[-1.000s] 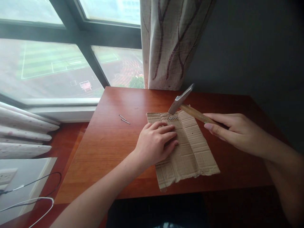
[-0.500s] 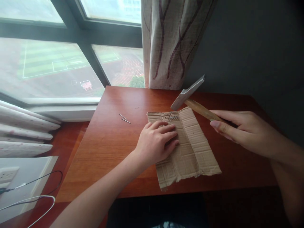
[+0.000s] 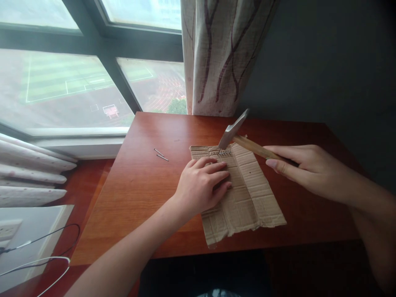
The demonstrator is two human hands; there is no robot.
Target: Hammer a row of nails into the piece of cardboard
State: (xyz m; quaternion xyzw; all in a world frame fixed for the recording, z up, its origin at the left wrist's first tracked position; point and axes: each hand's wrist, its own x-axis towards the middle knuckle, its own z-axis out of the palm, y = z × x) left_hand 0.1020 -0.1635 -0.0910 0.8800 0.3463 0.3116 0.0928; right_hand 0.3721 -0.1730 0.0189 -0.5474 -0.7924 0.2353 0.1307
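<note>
In the head view a torn piece of corrugated cardboard lies on the wooden desk. My left hand rests flat on its left side, fingers spread and holding nothing. A row of several nails is set in the cardboard just beyond my fingertips. My right hand grips the wooden handle of a hammer. The hammer's metal head is tilted, its lower end at the left end of the nail row. Whether it touches a nail, I cannot tell.
Two loose nails lie on the desk left of the cardboard. A window and a patterned curtain stand behind the desk. Cables and a wall socket are at lower left.
My right hand has brought the hammer down and to the left, so its head now meets the nail row in view. My left hand has stayed on the cardboard.
</note>
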